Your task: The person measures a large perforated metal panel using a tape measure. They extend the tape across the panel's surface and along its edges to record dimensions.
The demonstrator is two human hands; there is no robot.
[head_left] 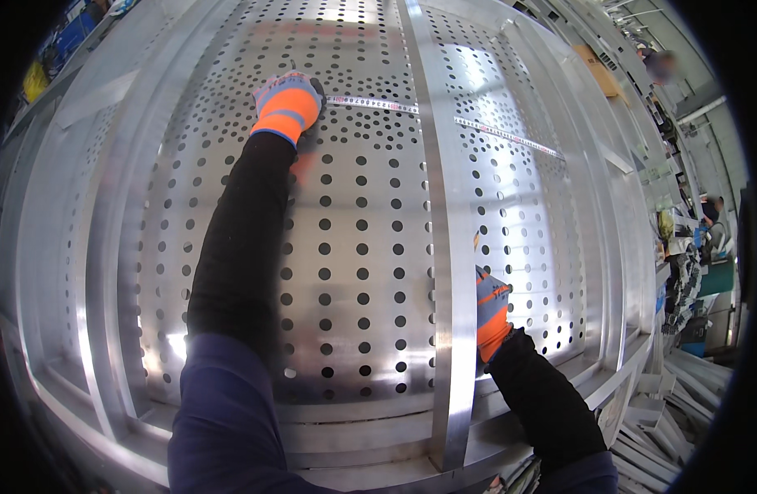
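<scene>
My left hand (pixel 288 103), in an orange and grey glove, is closed on a tape measure whose dark case shows only in part at the fingers. Its pale blade (pixel 374 103) runs out to the right over a perforated metal panel (pixel 345 280) and passes under an upright metal bar (pixel 448 247). Beyond that bar lies my right hand (pixel 492 317), gloved the same way and low over the panel. A thin yellowish pencil-like stick (pixel 476 240) points up from its fingers, which the bar partly hides.
Metal frame bars (pixel 107 247) surround the panel on the left and right. Long pale profiles (pixel 667 424) are piled on the floor at the lower right. A brown cardboard piece (pixel 597 70) is at the upper right, and people (pixel 660 66) are in the background there.
</scene>
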